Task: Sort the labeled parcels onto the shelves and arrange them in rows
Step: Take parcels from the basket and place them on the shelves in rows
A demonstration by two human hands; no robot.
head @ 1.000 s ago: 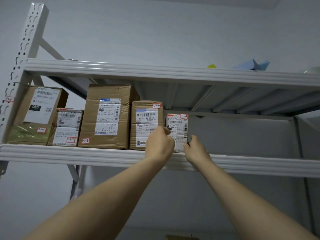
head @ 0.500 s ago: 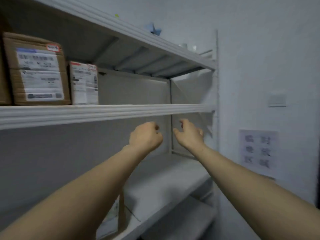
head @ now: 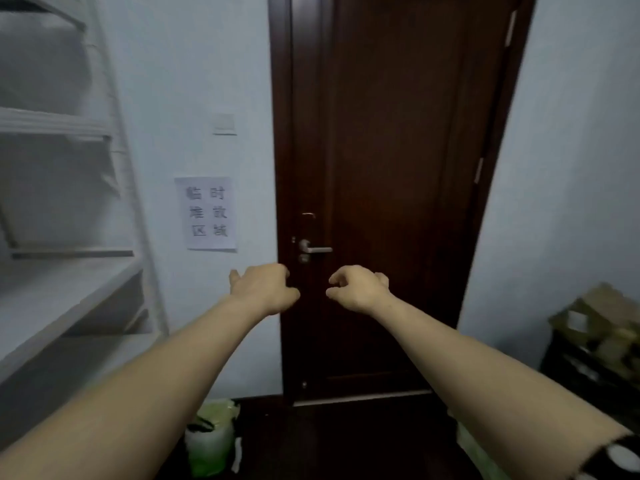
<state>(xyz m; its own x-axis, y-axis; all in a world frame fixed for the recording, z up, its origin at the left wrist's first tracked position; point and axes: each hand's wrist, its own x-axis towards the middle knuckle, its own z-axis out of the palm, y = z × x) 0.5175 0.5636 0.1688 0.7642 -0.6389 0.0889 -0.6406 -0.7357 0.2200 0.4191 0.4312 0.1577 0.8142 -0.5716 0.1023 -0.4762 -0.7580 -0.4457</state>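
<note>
Hands are stretched out ahead of us at the same height with a gap between them. Our left hand (head: 265,289) and our right hand (head: 358,289) both have their fingers loosely curled around nothing, and the left thumb sticks out to the side. They hang in front of a dark brown door (head: 381,150), just below its metal handle (head: 314,249); how close they are to the wood we cannot tell. On our left stand the white shelves (head: 52,121), seen from the end, their boards blurred. On the pale wall (head: 180,81) between shelves and door hangs a paper sign (head: 207,213) with printed characters, and above it is a light switch (head: 224,123). The parcels (head: 604,323) we can make out are at the far right edge — a blurred heap of brown cardboard on something dark, well apart from the shelves, with the door between. Down on the dark floor (head: 346,438), near the foot of the shelves, sits a green and white bag (head: 211,434) — its top is tucked just under our left arm (head: 156,375) in the view.
</note>
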